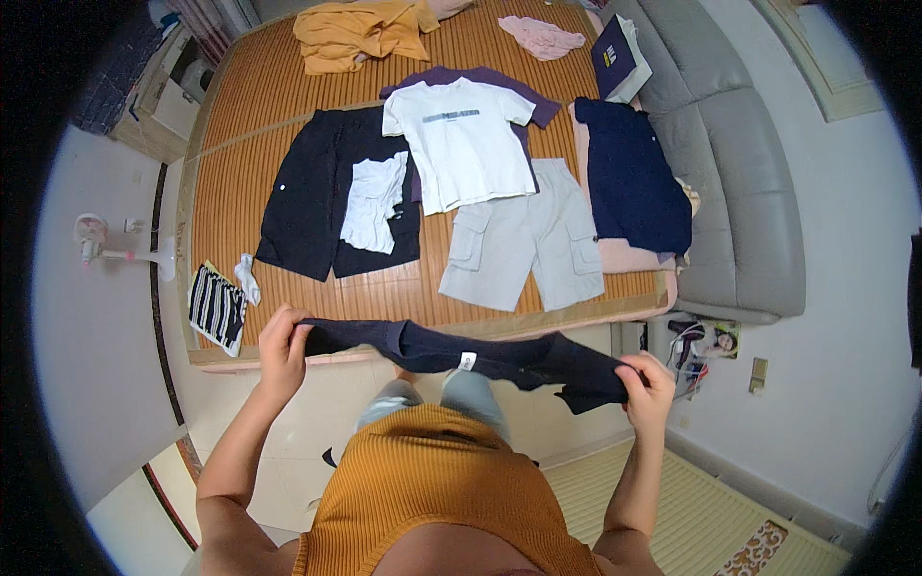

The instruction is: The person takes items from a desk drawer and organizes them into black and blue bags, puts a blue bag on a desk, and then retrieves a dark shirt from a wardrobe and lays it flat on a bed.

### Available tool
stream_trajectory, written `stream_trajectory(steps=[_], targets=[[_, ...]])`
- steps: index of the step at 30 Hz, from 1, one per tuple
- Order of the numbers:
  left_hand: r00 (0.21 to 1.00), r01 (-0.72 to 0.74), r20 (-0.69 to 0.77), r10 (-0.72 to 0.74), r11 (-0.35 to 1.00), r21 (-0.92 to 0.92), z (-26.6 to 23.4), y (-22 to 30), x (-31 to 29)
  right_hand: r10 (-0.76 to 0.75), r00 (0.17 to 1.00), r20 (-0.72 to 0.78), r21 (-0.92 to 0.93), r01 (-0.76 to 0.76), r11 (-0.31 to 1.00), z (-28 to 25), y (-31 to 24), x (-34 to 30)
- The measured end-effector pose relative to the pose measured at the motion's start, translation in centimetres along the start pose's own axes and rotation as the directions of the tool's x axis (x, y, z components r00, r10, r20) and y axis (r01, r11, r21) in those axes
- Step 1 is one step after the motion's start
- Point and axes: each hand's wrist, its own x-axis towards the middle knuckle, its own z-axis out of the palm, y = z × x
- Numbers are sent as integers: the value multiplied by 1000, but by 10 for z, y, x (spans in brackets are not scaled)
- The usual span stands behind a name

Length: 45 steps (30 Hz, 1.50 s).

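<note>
A dark navy shirt point(432, 351) is stretched between my two hands above the near edge of the bed, a white label showing at its neckline. My left hand point(284, 348) pinches one end. The other end is gripped by my right hand point(647, 389), where a flap of cloth hangs down. Just beyond the shirt, light grey cargo shorts point(523, 240) lie flat. A white printed T-shirt point(463, 144) overlaps their waist and lies on a purple shirt point(540, 111). To the left are black shorts point(303, 197) with a crumpled white garment point(370, 206) on top.
The bed has a bamboo mat point(240, 144). A folded navy garment point(636, 182) lies by the grey headboard point(744, 182), near a dark box point(617, 60). Farther off are a yellow garment point(360, 34) and a pink one point(541, 38). A striped cloth point(217, 309) and white socks point(247, 278) sit at the near left corner.
</note>
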Motion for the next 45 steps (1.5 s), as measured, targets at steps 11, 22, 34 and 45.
stream_trajectory(steps=[11, 22, 34, 45], targets=[[992, -111, -43, 120, 977, 185, 105, -104, 270, -367, 901, 232, -11, 380, 925, 51, 56, 388], [893, 251, -445, -63, 891, 378, 239, -182, 402, -593, 776, -216, -327, 515, 793, 244, 75, 509], [624, 757, 108, -774, 633, 164, 385, -320, 137, 386, 922, 17, -72, -384, 921, 323, 483, 329], [63, 995, -323, -944, 33, 96, 422, -305, 174, 789, 609, -85, 480, -669, 568, 343, 443, 354]])
